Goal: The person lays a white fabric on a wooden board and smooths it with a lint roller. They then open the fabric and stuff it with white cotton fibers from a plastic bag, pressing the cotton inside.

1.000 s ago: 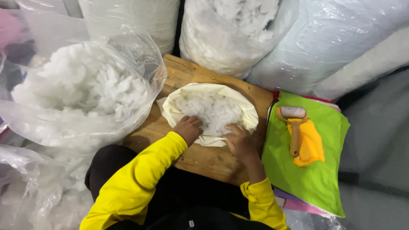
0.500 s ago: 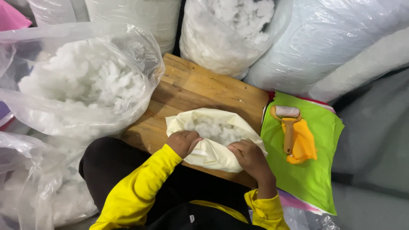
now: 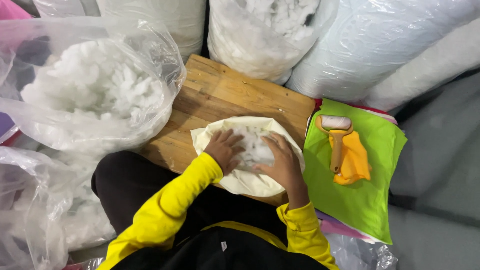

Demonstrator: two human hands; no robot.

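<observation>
A cream fabric cover [image 3: 245, 181] lies on a small wooden table [image 3: 220, 97], open at the top with white fluffy stuffing [image 3: 252, 145] inside. My left hand [image 3: 223, 148] presses on the stuffing at the left side of the opening, fingers spread. On the right side my right hand [image 3: 281, 162] rests flat on the stuffing and the cover's edge. Both arms wear yellow sleeves.
A big clear plastic bag of white stuffing [image 3: 92, 95] stands at the left, touching the table. More full bags [image 3: 260, 35] line the back. To the right lies green fabric [image 3: 360, 195] with a lint roller [image 3: 336, 135] and a yellow cloth [image 3: 356, 160] on it.
The cover has been pulled nearer to me and gathered up around the stuffing. Both hands moved from its front rim onto the stuffing inside.
</observation>
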